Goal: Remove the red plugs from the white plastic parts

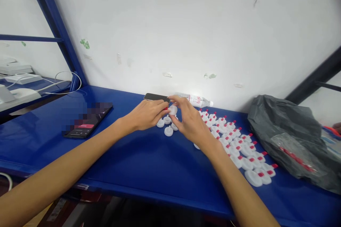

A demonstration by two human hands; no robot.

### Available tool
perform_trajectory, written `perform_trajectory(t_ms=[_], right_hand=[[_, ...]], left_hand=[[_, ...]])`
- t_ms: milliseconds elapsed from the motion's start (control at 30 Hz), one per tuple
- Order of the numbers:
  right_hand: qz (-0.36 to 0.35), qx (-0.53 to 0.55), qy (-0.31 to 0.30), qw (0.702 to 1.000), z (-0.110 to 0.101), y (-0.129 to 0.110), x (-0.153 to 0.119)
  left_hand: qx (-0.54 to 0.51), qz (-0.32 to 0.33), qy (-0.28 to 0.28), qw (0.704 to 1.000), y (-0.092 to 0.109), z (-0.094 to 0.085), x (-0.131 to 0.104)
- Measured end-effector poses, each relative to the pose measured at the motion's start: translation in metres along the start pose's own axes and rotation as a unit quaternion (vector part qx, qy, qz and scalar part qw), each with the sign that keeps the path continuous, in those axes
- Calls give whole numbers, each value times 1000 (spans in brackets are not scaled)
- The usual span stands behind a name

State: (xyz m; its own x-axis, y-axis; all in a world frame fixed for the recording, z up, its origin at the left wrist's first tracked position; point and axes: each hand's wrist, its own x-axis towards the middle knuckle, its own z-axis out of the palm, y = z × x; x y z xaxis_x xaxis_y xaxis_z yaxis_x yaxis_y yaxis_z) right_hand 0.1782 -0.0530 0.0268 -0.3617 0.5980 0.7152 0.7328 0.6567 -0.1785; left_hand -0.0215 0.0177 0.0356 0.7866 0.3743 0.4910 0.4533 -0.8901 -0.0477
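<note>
My right hand [188, 117] pinches a small round translucent white plastic piece [173, 110] between thumb and fingers. From the other side, my left hand [150, 113] has its fingertips closed on a small red cap [166, 108] at the edge of that piece. Just below the hands, several similar white pieces without red caps [168, 131] stand on the blue tabletop [149, 170]. To the right, many white pieces with red caps [247, 163] lie in close rows, partly hidden by my right hand and forearm.
Against the wall lie a dark phone [156, 97] and a clear plastic bottle [198, 100]. Another phone [85, 127], its screen lit, rests at left. On the right is a dark plastic bag [285, 124] with a clear packet of red pieces [297, 156] on it. Blue frame posts [57, 14] rise at left.
</note>
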Motion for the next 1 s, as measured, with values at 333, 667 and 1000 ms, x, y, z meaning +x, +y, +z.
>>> perform_trajectory(t_ms=[333, 667, 1000], right_hand=[[-9, -27, -7, 1000, 1, 2, -2], [-64, -84, 57, 993, -1, 3, 5], [1, -197, 122, 973, -1, 24, 7]], left_hand=[[-14, 11, 13, 1000, 2, -2, -1], [-90, -18, 90, 992, 3, 4, -1], [-98, -81, 253, 959, 2, 5, -3]])
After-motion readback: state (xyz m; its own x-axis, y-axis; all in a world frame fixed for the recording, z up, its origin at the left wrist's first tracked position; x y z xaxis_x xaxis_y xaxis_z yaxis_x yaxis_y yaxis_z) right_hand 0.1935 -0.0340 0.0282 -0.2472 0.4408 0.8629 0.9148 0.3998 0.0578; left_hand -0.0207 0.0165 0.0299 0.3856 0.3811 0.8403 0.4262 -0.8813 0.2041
